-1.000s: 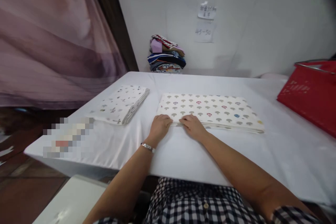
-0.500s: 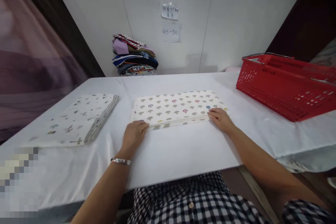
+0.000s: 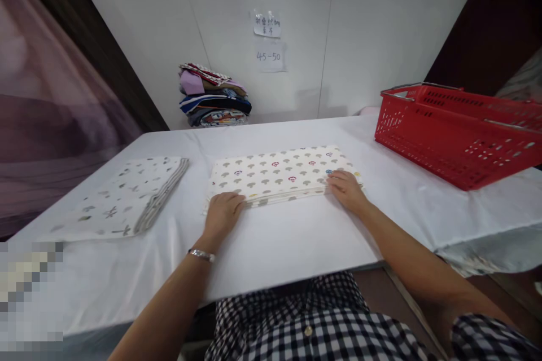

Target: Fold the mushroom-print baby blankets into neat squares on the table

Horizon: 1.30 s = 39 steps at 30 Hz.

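A white cloth with grey, red and blue mushroom prints (image 3: pixel 279 172) lies folded in a long rectangle in front of me, its layered edge facing me. My left hand (image 3: pixel 223 215) rests on its near left corner, fingers laid over the top and the thumb side along the edge. On the near right part lies my right hand (image 3: pixel 348 190), fingers stretched a little apart on the fabric. The undersides of both hands are hidden. To the left is a second folded white cloth with small plant prints (image 3: pixel 122 197), touched by neither hand.
A red plastic basket (image 3: pixel 457 141) with metal handles stands at the right. At the back, against the wall, is a stack of folded fabrics (image 3: pixel 215 98). Paper notes (image 3: pixel 271 56) hang on the wall. The white-covered table (image 3: pixel 296 248) ends close to my body.
My left hand has slid slightly inward along the cloth's near edge, its fingers now further over the top. The right hand's fingers lie slightly further onto the cloth. The view has shifted a little.
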Available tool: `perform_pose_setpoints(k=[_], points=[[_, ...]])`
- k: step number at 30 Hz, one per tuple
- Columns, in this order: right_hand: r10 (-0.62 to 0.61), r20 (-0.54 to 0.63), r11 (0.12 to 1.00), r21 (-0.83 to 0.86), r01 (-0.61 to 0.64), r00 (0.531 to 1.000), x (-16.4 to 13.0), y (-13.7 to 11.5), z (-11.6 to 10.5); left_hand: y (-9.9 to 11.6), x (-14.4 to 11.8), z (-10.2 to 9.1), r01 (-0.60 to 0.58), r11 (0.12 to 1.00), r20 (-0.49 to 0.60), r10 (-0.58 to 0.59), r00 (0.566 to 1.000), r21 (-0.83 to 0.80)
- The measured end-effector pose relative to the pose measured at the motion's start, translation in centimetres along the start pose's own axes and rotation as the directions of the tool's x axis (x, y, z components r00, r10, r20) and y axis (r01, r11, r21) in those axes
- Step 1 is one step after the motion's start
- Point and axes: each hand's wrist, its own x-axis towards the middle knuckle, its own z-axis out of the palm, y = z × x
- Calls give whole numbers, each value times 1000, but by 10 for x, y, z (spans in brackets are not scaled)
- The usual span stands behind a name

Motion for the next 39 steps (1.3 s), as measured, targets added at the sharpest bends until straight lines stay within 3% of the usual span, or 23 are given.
perform_pose_setpoints(k=[5,8,16,29,39], points=[[-127,252,986,133,95,959,36,-47,33,34,31,17,-77,995,90,83,992,-63],[-137,331,983,158,89,934,50,-63,49,50,45,27,-113,990,99,122,988,-90],[-172,326,975,190,113,930,47,-66,55,59,53,37,-175,983,81,179,980,-50],[-109,294,983,173,59,950,44,-67,52,60,50,34,-192,981,112,192,975,-14],[-126,354,981,181,65,927,40,-65,48,59,47,34,-200,976,119,209,971,-84]])
